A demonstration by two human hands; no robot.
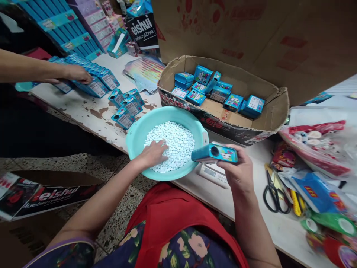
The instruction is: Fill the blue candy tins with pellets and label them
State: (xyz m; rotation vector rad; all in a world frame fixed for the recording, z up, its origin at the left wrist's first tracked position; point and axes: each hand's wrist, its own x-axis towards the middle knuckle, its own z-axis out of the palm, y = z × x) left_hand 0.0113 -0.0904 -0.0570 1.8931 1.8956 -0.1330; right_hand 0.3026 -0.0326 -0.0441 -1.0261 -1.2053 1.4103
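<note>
Ahead of you, a black carton point(142, 34) shows "eishui" in large white letters, with "ueberry&Drink" beneath it. Low on your left, a second black box point(55, 199) repeats "eishui", above what is probably "lueberry". You hold a blue packet point(214, 153) whose lettering is too small to read.

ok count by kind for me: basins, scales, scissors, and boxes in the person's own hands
Basin: 1
Scale: 1, partly hidden
Black-handled scissors: 1 pair
Blue box in the right hand: 1
Total: 4
</note>
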